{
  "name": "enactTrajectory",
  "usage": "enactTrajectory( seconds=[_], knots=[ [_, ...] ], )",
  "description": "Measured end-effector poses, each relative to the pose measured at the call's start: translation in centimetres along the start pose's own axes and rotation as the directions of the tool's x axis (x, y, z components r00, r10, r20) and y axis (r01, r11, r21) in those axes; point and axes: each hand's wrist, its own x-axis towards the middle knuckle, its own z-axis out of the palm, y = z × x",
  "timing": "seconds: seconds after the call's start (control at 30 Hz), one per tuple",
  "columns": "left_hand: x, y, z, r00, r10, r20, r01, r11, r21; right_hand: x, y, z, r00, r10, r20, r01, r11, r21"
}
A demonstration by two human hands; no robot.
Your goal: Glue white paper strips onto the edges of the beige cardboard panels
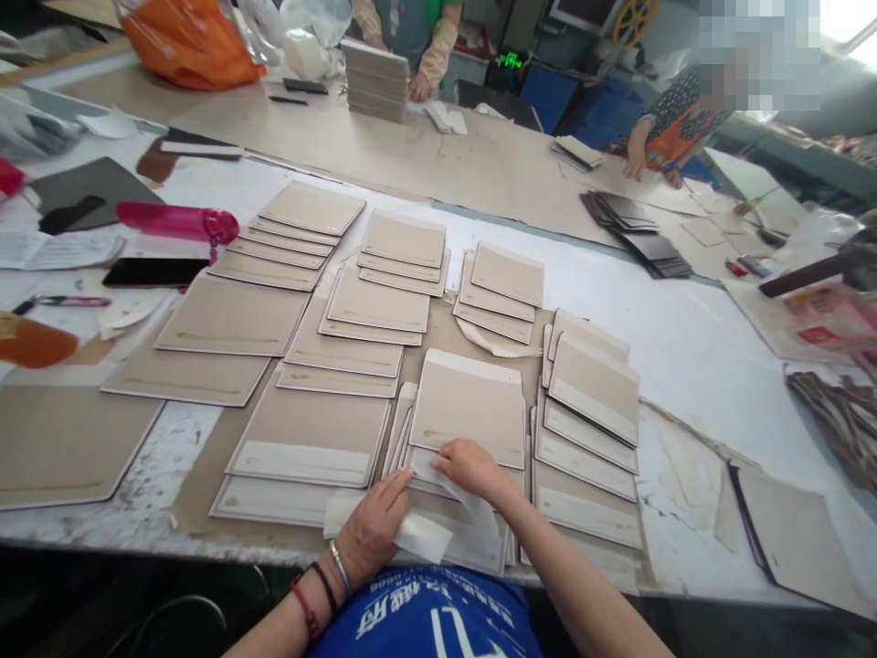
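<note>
My right hand [470, 468] pinches the end of a white paper strip [485, 516], which curls down over a stack of boards near the table's front edge. Close beside it, my left hand [375, 519] has its fingers bent together, their tips at the stack's left edge. More white paper strips [426, 536] stick out on both sides of the left hand, apparently held under its palm. Just beyond my fingers lies a beige board [470, 402] with a brownish glue streak along its near edge. The fingertips of the left hand are partly hidden.
Overlapping beige boards [311, 434] lie in rows to the left, with another column of boards [593, 388] at right. A phone [161, 272] and a pink case [178, 221] are at left. Two people work across the table, one beside a tall stack [376, 82].
</note>
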Motion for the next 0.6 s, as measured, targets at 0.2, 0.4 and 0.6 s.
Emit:
enactTrajectory(
  seconds=[0.2,0.4,0.6],
  knots=[
    [-0.43,-0.25,-0.18,1.000,0.002,-0.024,-0.003,0.999,-0.034,-0.03,-0.09,0.10,1.000,0.007,-0.004,-0.007,1.000,-0.008],
    [-0.07,-0.21,-0.50,1.000,0.015,-0.022,-0.015,1.000,0.001,-0.53,-0.10,0.01,1.000,-0.017,-0.011,0.016,1.000,-0.018],
    [-0.18,-0.17,-0.27,1.000,0.021,-0.004,-0.021,1.000,0.019,-0.44,-0.23,-0.06,1.000,-0.019,-0.025,0.018,0.999,-0.028]
  ],
)
